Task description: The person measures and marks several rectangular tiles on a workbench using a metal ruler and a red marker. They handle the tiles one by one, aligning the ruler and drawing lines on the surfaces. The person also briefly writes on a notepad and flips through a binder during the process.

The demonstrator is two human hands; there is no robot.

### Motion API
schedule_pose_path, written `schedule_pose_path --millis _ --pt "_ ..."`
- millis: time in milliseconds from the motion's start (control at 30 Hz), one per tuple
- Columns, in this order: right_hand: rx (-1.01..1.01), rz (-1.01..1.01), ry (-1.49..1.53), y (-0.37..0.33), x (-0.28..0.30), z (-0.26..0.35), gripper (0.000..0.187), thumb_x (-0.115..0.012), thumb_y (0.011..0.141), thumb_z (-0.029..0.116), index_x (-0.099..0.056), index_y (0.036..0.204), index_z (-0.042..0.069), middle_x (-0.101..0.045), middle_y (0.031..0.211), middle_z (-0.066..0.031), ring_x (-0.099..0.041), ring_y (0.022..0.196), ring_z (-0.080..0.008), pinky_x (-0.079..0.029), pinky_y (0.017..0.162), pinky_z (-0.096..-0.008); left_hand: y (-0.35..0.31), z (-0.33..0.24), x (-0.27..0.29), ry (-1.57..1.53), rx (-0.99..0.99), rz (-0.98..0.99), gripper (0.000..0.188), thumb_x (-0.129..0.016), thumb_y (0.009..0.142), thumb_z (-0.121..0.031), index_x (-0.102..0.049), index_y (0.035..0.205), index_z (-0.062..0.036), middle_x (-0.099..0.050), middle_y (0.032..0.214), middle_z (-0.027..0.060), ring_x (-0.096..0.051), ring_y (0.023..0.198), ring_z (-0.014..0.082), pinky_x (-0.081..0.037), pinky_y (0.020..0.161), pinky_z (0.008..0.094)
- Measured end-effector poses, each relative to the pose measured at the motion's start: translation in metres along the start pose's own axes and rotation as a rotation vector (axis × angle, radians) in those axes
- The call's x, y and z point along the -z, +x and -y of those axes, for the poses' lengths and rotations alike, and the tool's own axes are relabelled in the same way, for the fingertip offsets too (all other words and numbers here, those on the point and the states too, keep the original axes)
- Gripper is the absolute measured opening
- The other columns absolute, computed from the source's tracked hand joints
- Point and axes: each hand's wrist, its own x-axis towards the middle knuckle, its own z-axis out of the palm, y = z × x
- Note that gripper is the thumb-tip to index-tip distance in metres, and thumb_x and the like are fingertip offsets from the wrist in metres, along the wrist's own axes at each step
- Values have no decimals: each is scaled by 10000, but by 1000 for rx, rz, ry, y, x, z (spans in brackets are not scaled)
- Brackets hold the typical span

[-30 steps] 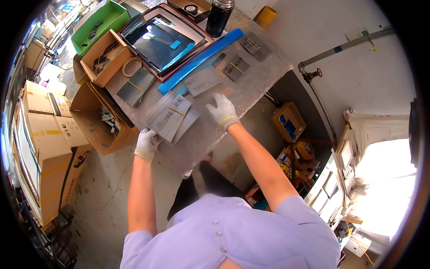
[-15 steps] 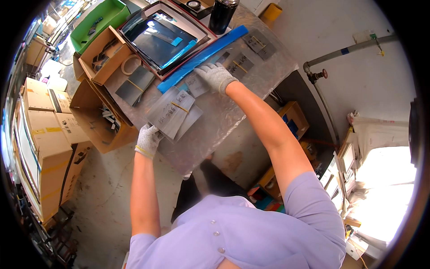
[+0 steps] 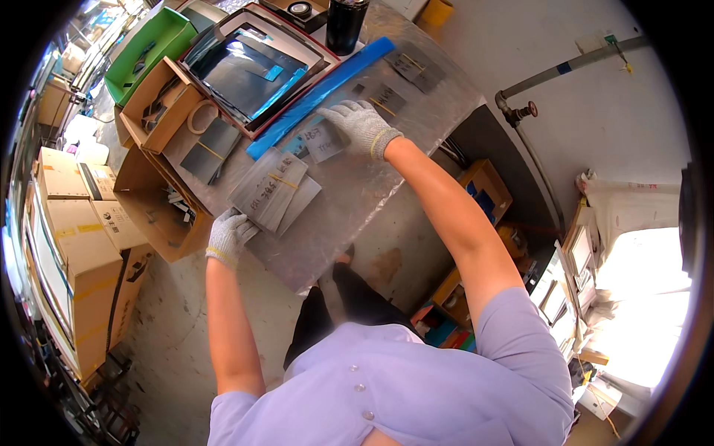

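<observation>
At the table's near left edge, my gloved left hand (image 3: 229, 238) has its fingers curled at the lower corner of a fanned bundle of thin pale sheets (image 3: 260, 199). A yellow rubber band runs round this bundle, and handwriting marks its top. My gloved right hand (image 3: 361, 128) reaches over the table with fingers stretched and apart. It lies over the right end of a smaller labelled bundle (image 3: 324, 144); its thumb is hidden. Beyond it are a banded grey bundle (image 3: 387, 102) and another dark grey bundle (image 3: 416, 70). A banded grey stack (image 3: 211, 152) lies left of the pale sheets.
Clear plastic covers the table (image 3: 335, 195). A long blue-wrapped strip (image 3: 320, 97) lies beside a tray holding a shiny dark panel (image 3: 249, 74). Cardboard boxes (image 3: 160, 197), a green bin (image 3: 152, 56), a tape roll (image 3: 201, 117) and a black bottle (image 3: 345, 28) stand around. A pipe (image 3: 547, 167) runs along the wall.
The view has shifted slightly. My right hand and the smaller labelled bundle have moved a little right relative to the table. My left hand stays at the pale sheets' corner.
</observation>
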Motion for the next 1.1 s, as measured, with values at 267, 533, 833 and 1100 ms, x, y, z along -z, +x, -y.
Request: schedule_pose_path --millis 267,533,833,1100 --pt "-31 14 100 -9 10 4 900 -818 742 191 -438 1558 163 -610 1402 -125 -549 1334 -334 -390 1148 -479 3 12 -2 -48 -105 -254 338 -614 988 -113 -594 1261 84 -690 1142 221 -711 1032 348 -588 933 435" --pt "-15 -74 79 -26 19 26 881 -822 754 218 -459 1555 169 -636 1357 -112 -569 1301 -326 -382 1149 -498 -45 15 -94 914 -833 -522 496 -733 938 -235 -637 1347 30 -717 1240 214 -697 1139 314 -521 1013 396" --pt "-15 -213 12 -66 26 75 853 -824 713 155 -509 1505 171 -607 1412 -69 -515 1361 -330 -382 1163 -501 -36 10 -161 283 -386 -5 313 -713 966 -106 -668 1245 29 -726 1021 103 -702 845 159 -539 713 254" --pt "-596 -435 204 -153 2 116 789 -833 756 228 -512 1473 153 -557 1451 -104 -485 1379 -358 -380 1155 -515 -1 21 -132 220 -325 -26 170 -700 970 -104 -675 1112 -12 -716 893 55 -683 710 134 -488 612 233"
